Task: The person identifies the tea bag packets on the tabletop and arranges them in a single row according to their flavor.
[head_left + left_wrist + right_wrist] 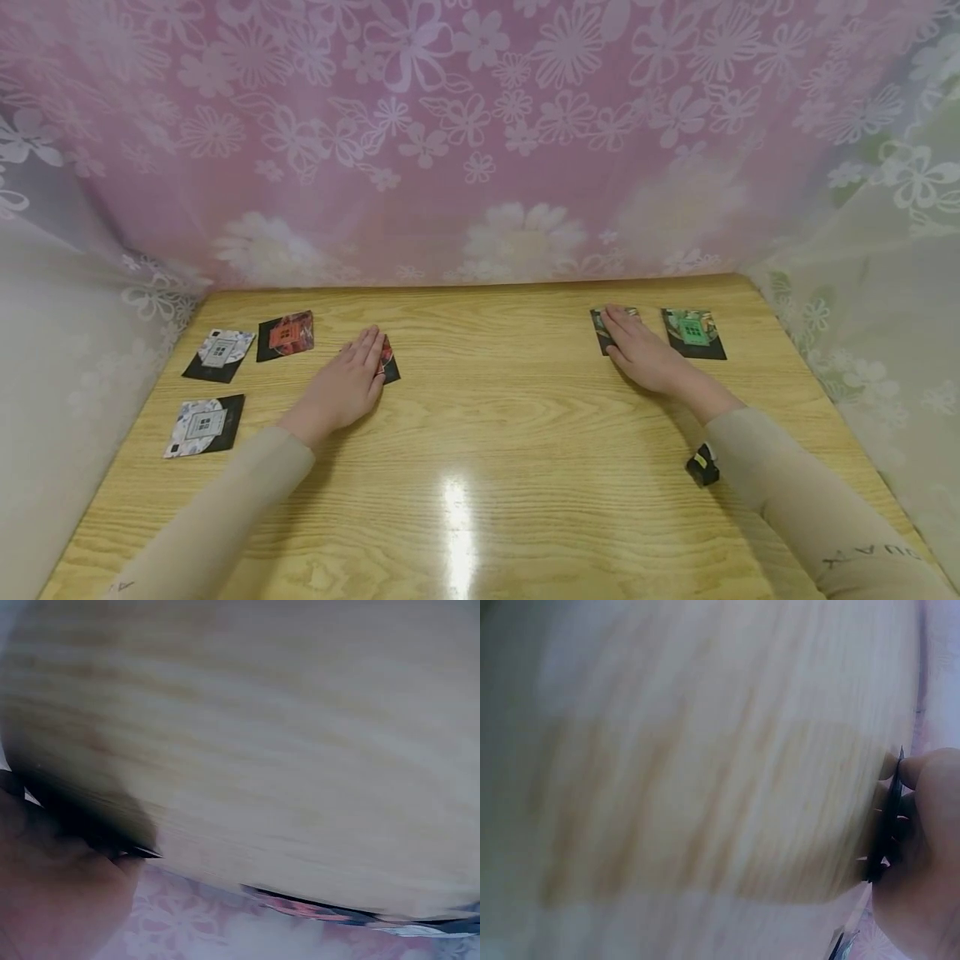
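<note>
Behind the wooden table [517, 400] hangs a pink curtain [517, 125] printed with white flowers. Leftmost, at nine o'clock on the tabletop, lies the lower white packet [204, 427]; at twelve o'clock from it is the upper white packet [217, 354]. Between two and three o'clock from that one lies the red packet [287, 336]. At four o'clock from the red packet, the left hand [341, 392] rests, fingers straight and side by side, over a black-and-red packet [391, 368] — only its right part shows. Around two o'clock on the table, the right hand [647, 354], fingers likewise extended, covers most of a dark packet [602, 336]. At five o'clock from that hand, beside the right sleeve [802, 483], sits a small black object [702, 468] — unidentifiable. Rightmost, near the dark packet at three o'clock, lies the green packet [693, 333].
</note>
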Demonstrator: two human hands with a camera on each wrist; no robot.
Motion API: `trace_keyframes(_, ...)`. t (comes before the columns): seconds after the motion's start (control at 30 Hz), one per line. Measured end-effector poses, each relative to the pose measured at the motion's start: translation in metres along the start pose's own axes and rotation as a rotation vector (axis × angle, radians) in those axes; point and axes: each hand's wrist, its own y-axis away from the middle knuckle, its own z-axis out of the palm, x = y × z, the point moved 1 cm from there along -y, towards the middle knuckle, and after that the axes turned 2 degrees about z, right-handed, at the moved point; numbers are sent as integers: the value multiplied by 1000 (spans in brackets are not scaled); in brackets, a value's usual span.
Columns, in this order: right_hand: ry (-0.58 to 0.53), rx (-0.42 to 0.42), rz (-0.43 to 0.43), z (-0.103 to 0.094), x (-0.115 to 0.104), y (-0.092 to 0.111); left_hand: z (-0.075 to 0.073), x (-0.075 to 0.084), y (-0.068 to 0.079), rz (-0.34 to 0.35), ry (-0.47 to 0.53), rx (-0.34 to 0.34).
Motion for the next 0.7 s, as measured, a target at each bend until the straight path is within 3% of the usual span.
trace_keyframes(0.43,10,-2,0,-2,-1,2,-5,32,-54,109,16,-29)
trace_keyframes(0.7,16,-3,-2,0,-3,1,-5,63,-88,162,2,-59)
